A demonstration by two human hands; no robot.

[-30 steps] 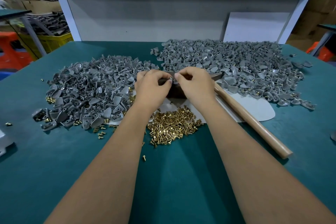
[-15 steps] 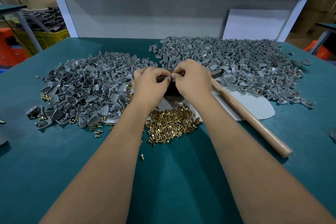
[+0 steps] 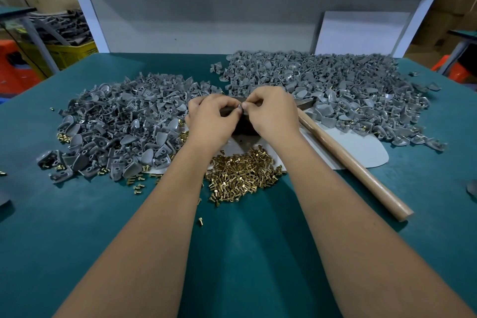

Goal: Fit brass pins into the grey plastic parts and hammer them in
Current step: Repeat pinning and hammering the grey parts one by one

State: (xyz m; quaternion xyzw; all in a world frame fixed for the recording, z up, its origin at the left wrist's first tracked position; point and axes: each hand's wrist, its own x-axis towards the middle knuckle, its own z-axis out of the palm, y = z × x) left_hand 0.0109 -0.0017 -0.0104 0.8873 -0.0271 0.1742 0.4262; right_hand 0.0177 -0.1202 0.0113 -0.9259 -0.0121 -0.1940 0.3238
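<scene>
My left hand (image 3: 210, 120) and my right hand (image 3: 271, 111) meet at the table's middle, fingertips together, pinching one small grey plastic part (image 3: 240, 108) between them over a dark block (image 3: 244, 126). Whether a pin sits in the part is hidden by the fingers. A heap of brass pins (image 3: 242, 173) lies just near of my hands. Grey plastic parts form one pile on the left (image 3: 124, 124) and a larger pile at the back right (image 3: 335, 85). The hammer's wooden handle (image 3: 353, 165) lies to the right of my right hand, its head mostly hidden behind that hand.
Pale sheets (image 3: 361, 147) lie under the block and hammer on the green table (image 3: 77, 227). Stray pins (image 3: 200, 221) dot the mat. A white board (image 3: 361, 33) leans at the back. A yellow crate (image 3: 62, 54) and orange stools stand off the table's left.
My hands stay together on the small grey part; the fingertips have shifted slightly. The view has tipped a little.
</scene>
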